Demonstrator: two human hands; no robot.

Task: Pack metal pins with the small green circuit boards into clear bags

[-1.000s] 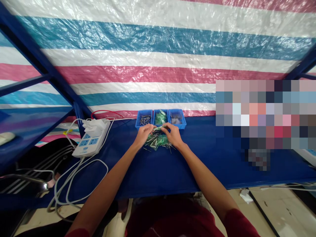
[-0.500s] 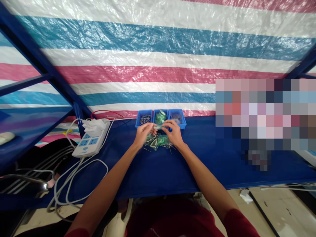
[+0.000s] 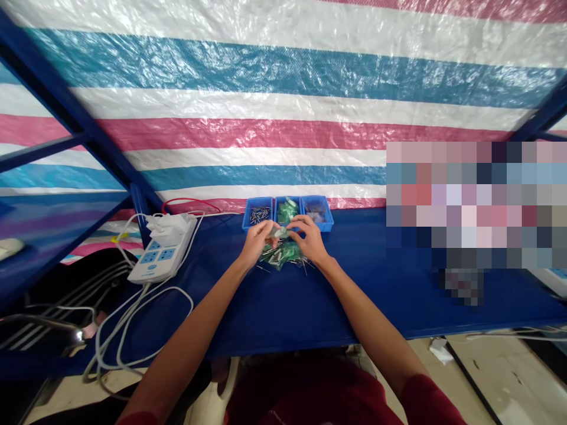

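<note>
Between my two hands is a small clear plastic bag point(image 3: 282, 232) with a greenish tint. My left hand point(image 3: 258, 241) is closed on its left end, thumb and fingers pinched together. My right hand point(image 3: 309, 237) pinches its right end. Below the hands lies a loose pile of green-marked bags and thin metal pins point(image 3: 283, 255). Just behind stand three blue bins: the left bin point(image 3: 245, 221) has small dark metal pieces, the middle bin point(image 3: 277, 208) green packets, the right bin point(image 3: 328, 217) clear-looking pieces too small to name.
A white power strip point(image 3: 156, 260) with plugs and looped white cables point(image 3: 128, 313) lies on the left of the blue table point(image 3: 283, 319). A striped plastic sheet point(image 3: 266, 136) hangs behind. A blurred-out area covers the right side.
Both hands stay in nearly the same place. The small bag between them has shifted slightly and shows a little more; the left fingers have curled in a bit.
</note>
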